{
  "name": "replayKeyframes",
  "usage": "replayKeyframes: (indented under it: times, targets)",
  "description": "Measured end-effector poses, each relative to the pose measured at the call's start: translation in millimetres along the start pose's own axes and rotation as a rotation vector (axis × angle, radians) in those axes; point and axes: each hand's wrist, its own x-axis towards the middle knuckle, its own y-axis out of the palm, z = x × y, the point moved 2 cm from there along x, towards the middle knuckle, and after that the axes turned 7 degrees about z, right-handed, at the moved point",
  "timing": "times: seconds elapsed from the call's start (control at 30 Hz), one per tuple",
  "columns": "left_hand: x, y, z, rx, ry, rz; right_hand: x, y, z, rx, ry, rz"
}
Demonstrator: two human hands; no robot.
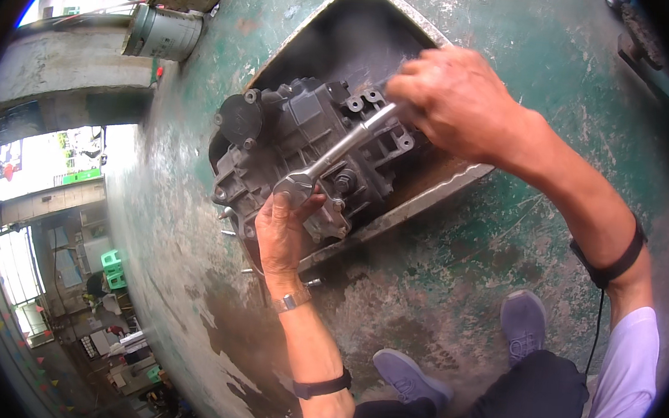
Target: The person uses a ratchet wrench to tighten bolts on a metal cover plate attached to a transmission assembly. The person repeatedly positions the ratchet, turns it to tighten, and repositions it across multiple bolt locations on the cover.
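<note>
A grey metal gearbox-like casting [308,114] with ribs, bolt holes and a round dark cover lies in a large metal tray [405,208]. Across it runs a silver ratchet wrench [347,143], slanting up to the right. My right hand [457,101] is closed round the far end of its handle and looks slightly blurred. At the other end, my left hand [279,232] wraps the ratchet head, thumb on top and fingers at its side. What sits under the head is hidden by the hand and the tool.
The tray rests on a worn green floor [552,234] with damp patches. Loose bolts [313,282] lie by its near left corner. A bucket [164,33] stands at the far left, with green stools [113,269] beyond. My shoes [413,376] are close below the tray.
</note>
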Motion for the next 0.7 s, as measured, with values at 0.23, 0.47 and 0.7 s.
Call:
replayKeyframes:
  times: [0.23, 0.47, 0.7]
  targets:
    - [0, 10, -6, 0.043, 0.022, 0.014, 5, 31, -2, -0.066, 0.066, -0.030]
    - [2, 9, -10, 0.009, -0.018, 0.066, -114, 107, 127, 0.858, 0.436, 0.888]
    - [5, 6, -13, 0.015, -0.059, 0.098, -113, 142, 171, 1.495, 0.451, 0.937]
